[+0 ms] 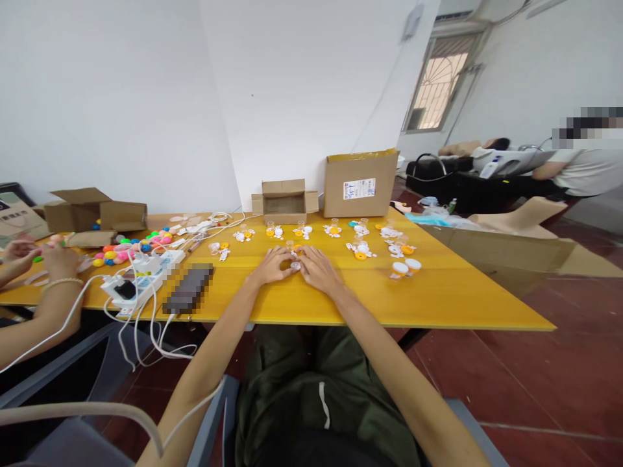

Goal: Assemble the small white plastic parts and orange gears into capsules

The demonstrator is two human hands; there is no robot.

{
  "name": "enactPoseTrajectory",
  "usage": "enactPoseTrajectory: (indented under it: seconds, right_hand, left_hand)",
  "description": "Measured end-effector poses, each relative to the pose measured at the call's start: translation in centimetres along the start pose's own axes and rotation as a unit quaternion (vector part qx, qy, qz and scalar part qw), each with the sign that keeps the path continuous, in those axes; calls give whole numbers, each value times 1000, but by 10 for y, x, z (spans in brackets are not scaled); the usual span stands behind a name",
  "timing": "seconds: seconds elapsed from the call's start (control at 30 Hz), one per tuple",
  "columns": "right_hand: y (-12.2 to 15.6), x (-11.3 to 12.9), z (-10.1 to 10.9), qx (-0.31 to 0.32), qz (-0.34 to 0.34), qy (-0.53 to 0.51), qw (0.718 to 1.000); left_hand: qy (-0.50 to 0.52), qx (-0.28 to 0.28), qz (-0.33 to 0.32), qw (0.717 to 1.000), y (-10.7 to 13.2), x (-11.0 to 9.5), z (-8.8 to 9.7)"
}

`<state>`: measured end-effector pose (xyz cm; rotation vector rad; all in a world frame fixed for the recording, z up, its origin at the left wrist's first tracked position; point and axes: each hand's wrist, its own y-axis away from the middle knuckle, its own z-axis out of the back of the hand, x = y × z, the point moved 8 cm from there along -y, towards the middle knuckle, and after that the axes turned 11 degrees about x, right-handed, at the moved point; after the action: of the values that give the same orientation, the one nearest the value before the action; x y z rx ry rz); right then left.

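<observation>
My left hand (272, 266) and my right hand (318, 269) meet over the table near its front edge. Both have curled fingers and pinch a small clear plastic cup (295, 266) between their tips. Small white and orange pieces show just behind my fingertips, partly covered by them. Beyond my hands, several little groups of white and orange plastic parts, most with a clear cup, are spread in an arc; one is a white-and-orange cluster (360, 250). Two closed cups with white lids (413, 265) stand to the right of my right hand.
An open cardboard box (285, 202) and a taller closed carton (360, 188) stand at the back. At left are a phone (189, 288), a power strip with cables (146, 279), colourful balls (121, 251) and another person's hands (61, 259). A person sits at far right.
</observation>
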<state>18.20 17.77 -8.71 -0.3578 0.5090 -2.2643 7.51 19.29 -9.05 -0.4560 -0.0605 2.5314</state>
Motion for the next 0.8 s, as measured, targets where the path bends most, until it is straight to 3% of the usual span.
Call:
enactPoseTrajectory:
  seconds: [0.37, 0.8]
  right_hand:
    - [2, -15, -4, -39, -40, -16, 998]
    - [-1, -18, -7, 32, -94, -43, 994]
  left_hand:
    - [-2, -17, -15, 1000, 0, 2, 1]
    - [45, -94, -40, 994, -3, -2, 8]
